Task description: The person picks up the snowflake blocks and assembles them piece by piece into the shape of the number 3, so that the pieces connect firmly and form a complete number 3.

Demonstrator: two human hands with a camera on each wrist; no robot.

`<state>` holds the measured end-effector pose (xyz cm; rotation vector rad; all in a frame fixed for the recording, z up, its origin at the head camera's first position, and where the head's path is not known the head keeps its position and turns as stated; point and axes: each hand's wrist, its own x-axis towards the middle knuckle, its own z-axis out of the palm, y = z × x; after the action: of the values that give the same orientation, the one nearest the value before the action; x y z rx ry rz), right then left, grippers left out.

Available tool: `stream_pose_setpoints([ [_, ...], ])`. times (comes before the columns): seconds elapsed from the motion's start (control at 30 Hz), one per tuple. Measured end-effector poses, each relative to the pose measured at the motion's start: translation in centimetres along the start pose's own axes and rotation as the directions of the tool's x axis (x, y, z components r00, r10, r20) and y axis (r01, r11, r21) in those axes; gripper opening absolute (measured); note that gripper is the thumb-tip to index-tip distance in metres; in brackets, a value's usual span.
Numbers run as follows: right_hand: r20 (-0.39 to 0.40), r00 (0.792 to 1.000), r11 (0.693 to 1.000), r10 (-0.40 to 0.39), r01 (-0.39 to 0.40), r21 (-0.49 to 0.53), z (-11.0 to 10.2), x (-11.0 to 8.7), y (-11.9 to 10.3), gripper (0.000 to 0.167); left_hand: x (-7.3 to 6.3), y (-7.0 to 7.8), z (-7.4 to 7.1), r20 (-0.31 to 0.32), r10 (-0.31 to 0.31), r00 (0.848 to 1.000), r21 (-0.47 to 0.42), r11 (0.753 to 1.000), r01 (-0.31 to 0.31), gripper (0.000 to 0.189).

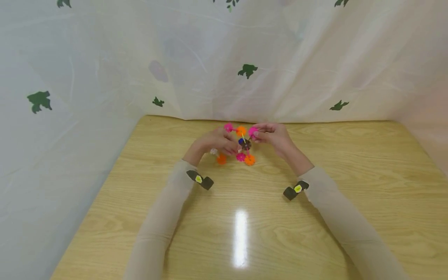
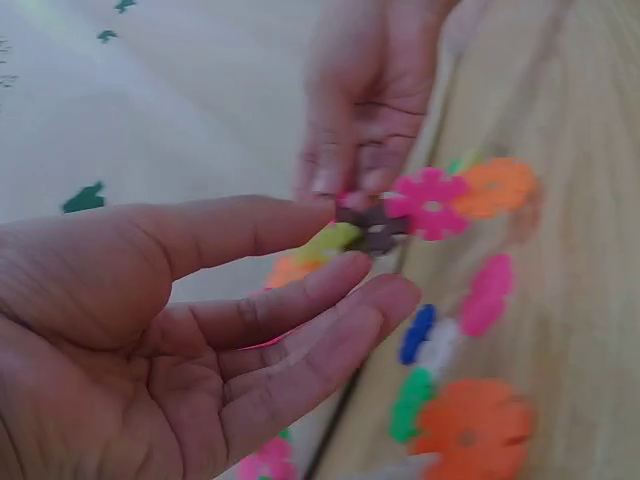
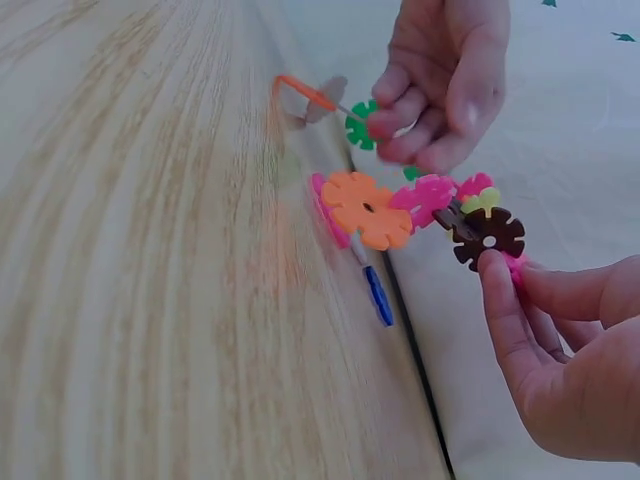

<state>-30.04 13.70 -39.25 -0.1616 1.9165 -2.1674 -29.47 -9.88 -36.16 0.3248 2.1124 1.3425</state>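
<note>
My right hand [image 1: 275, 139] pinches a pink notched plastic disc [image 1: 253, 132] at the edge of a joined cluster. Beside it in the cluster sits a dark brown disc [image 3: 500, 228]; pink, yellow and orange discs link on, including an orange disc [image 3: 362, 212]. To the left, my left hand [image 1: 218, 140] hovers close to the cluster. In the left wrist view, its thumb and fingers [image 2: 270, 235] are spread apart, with a yellow disc [image 2: 328, 242] showing behind the gap. No disc is seen held there.
Near the left hand on the wooden table [image 1: 241, 206] lie other discs: an orange disc [image 1: 221, 159], a green disc [image 3: 361, 126] and a blue disc [image 3: 378, 295]. A pale curtain [image 1: 210, 77] with green leaf shapes hangs along the back edge.
</note>
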Motion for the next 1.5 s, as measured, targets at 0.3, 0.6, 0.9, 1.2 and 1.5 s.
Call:
stream_pose_setpoints([
  [0.3,0.092,0.996,0.992,0.012,-0.001,-0.129,0.2,-0.2,-0.3,0.036,-1.9,1.5,-1.7,-0.167,0.169,0.971,-0.006,0.985,-0.172,0.019],
  [0.6,0.181,0.983,0.990,0.022,0.004,-0.140,0.3,-0.3,-0.1,0.022,-0.4,1.1,-0.2,-0.288,0.316,0.904,0.145,0.947,-0.286,0.024],
  [0.9,0.218,0.976,0.988,0.018,0.016,-0.154,0.5,-0.5,-0.1,0.022,0.2,0.4,0.6,-0.187,0.242,0.952,0.104,0.969,-0.226,0.025],
  [1.2,0.207,0.978,0.987,0.023,0.011,-0.161,0.5,-0.4,-0.2,0.018,0.7,-0.1,0.6,-0.203,0.197,0.959,0.011,0.980,-0.199,0.020],
  [1.5,0.169,0.986,0.940,-0.015,0.071,-0.333,-0.2,0.0,-0.4,0.027,0.8,-0.5,0.0,-0.210,0.130,0.969,-0.038,0.989,-0.141,0.020],
])
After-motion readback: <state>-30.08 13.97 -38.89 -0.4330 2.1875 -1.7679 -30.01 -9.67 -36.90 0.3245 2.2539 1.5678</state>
